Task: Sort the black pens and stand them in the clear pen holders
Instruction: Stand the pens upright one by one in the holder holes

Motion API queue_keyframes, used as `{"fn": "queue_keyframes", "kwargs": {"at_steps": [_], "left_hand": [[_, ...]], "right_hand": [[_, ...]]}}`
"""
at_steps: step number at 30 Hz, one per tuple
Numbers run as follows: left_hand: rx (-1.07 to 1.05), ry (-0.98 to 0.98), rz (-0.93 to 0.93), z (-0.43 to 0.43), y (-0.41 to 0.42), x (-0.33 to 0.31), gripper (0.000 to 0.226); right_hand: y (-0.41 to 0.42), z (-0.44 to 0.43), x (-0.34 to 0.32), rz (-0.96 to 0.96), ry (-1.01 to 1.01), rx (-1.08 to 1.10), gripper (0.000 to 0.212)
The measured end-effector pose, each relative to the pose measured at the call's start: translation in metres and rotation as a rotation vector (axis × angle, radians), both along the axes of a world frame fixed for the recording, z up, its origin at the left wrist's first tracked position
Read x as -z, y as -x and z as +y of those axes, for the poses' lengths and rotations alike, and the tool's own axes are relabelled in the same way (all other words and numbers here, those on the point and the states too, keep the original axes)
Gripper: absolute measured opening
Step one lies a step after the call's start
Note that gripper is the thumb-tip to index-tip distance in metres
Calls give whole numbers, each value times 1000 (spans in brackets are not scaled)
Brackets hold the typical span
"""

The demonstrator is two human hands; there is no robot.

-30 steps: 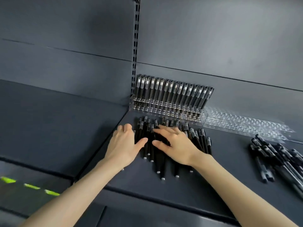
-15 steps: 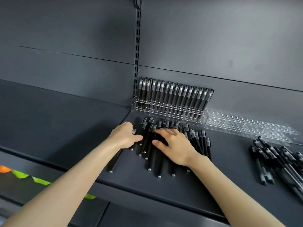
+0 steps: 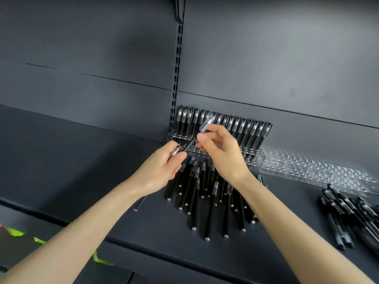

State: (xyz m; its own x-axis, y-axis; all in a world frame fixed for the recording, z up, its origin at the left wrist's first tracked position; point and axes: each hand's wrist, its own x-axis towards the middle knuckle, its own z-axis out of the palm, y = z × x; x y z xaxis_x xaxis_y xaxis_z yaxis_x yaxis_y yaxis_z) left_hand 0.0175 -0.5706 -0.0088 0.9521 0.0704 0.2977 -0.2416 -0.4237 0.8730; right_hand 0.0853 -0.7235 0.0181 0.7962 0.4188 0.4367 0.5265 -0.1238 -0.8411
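Observation:
My left hand (image 3: 160, 173) is closed around a black pen (image 3: 176, 150); its clear cap sticks out by the thumb and its tail shows below the wrist. My right hand (image 3: 222, 154) pinches a second black pen (image 3: 206, 125), tilted, cap up, in front of the clear pen holder (image 3: 253, 158). A row of pens (image 3: 244, 128) stands along the back of that holder. A second clear holder (image 3: 311, 171) to the right has no pens in it. Several loose pens (image 3: 205, 193) lie on the shelf beneath my hands.
Another heap of black pens (image 3: 348, 218) lies at the right of the dark shelf (image 3: 153, 230). A slotted upright post (image 3: 178, 64) runs up the back wall behind the holder. Green and orange marks (image 3: 14, 231) show on the floor at lower left.
Both hands have lifted off the loose pens, where they lay flat. Each now holds a pen raised in front of the filled holder. The view has tilted upward a little.

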Motion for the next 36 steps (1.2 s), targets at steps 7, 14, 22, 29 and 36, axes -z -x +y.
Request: {"fn": "queue_keyframes", "kwargs": {"at_steps": [7, 14, 22, 29, 36], "left_hand": [[-18, -183, -222, 27, -42, -6, 14], [-83, -58, -219, 69, -102, -15, 30], [-37, 294, -326, 71, -138, -12, 27], [-120, 330, -343, 81, -143, 7, 24], [-156, 316, -305, 77, -140, 9, 36]], "right_hand": [[-32, 31, -19, 77, -300, 106, 13], [-76, 49, -23, -69, -208, 366, 37], [-109, 69, -15, -359, 1, 580, 44], [-117, 70, -7, -400, 30, 531, 41], [-123, 72, -2, -429, 171, 475, 39]]}}
